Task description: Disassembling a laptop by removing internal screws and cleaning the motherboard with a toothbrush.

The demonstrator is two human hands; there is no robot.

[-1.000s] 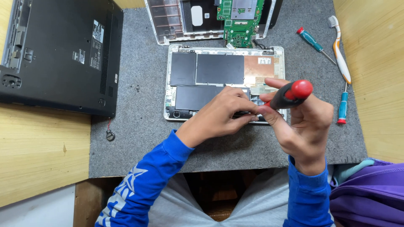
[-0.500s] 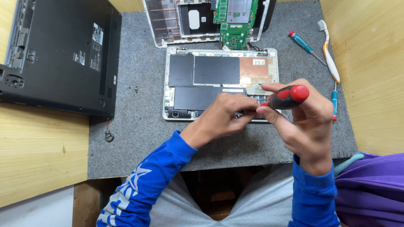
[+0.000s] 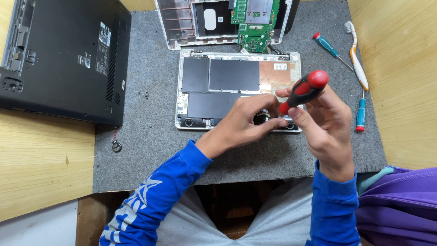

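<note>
The right hand is gripping a red-handled screwdriver, fingers wrapped around it. The left hand is pinching at its tip, over the opened laptop base on the grey mat. Farther off, a green circuit board is lying.

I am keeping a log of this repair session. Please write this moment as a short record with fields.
setting: grey work mat on a wooden table
left hand: fingers pressed on the lower edge of the opened silver laptop base
right hand: holds a red-and-black screwdriver, tip pointing down at the same spot
above: removed cover with green circuit board
left side: black laptop lying bottom up, coin cell battery near it
right side: two teal screwdrivers, toothbrush
</note>
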